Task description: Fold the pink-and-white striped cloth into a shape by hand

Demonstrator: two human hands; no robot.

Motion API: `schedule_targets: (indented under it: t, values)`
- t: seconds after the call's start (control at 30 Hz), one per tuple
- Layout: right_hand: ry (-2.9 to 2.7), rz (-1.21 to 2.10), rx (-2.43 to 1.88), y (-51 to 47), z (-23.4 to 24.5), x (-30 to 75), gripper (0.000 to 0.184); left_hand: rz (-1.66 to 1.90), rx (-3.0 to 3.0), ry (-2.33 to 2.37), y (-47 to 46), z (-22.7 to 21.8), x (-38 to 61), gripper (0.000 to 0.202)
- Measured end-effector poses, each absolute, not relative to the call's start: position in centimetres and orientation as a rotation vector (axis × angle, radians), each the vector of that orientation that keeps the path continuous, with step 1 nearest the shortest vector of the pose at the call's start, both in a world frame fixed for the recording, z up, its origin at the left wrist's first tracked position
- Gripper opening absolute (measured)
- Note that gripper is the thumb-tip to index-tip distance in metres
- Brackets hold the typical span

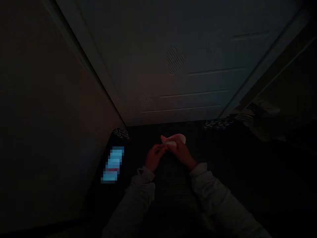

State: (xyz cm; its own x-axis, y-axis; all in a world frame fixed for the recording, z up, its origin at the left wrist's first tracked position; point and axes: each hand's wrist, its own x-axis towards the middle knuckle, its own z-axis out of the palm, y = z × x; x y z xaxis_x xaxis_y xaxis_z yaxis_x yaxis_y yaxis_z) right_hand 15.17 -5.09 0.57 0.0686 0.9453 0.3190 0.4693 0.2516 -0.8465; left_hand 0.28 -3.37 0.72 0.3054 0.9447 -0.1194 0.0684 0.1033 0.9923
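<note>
The scene is very dark. A pale, pinkish object with a rounded right end (pixel 182 136) is under my right hand (pixel 179 149), whose fingers are wrapped over it; its exact kind is too dim to tell. My left hand (pixel 156 155) is closed at the object's left end, fingertips pinched close to those of my right hand. What the left fingers grip is small and hidden. Both hands are just above or resting on a dark, finely ribbed surface (pixel 170 191).
A light panel with embossed hearts (pixel 175 61) stands behind the hands. On the left lies a lit, blurred-out screen (pixel 113 165). Clusters of shiny rings (pixel 121 133) sit by the panel's lower corners. Dim, unclear items (pixel 264 107) are at the right.
</note>
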Motion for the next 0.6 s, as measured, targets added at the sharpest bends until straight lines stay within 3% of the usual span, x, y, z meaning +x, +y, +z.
schedule_targets:
  t: [0.6]
  values:
    - [-1.552, 0.605, -1.378, -5.12, 0.67, 15.19, 0.024, 0.907, 1.316, 1.062, -3.20, 0.07, 0.26, 0.028]
